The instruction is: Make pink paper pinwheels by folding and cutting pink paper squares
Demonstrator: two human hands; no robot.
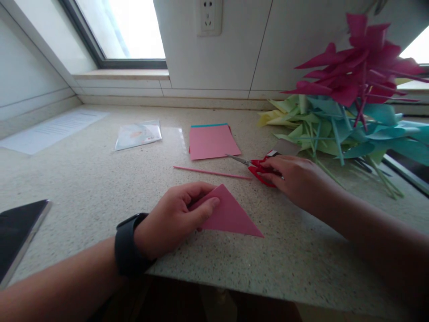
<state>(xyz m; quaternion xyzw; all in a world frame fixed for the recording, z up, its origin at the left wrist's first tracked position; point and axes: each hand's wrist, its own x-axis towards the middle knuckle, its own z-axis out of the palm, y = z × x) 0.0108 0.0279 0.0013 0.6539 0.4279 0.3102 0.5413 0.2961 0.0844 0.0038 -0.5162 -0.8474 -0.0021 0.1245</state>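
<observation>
Left hand [179,212]: pinching pink paper triangle [232,215]. Right hand [298,175]: fingers closed on red-handled scissors [256,169]. Step, apparently: handling scissors; next calls for steady paper.

on the counter [83,179], the stick [212,172] lies before the paper stack [213,142], left of the scissors [255,169].

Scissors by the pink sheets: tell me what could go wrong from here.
The scissors in the right hand point at the stack of pink sheets, tips right by its near edge, so they might nick or nudge it. The thin pink stick ends close to the red handles and could get knocked. The left hand pinches the folded pink paper; too firm a thumb could crease it.
</observation>
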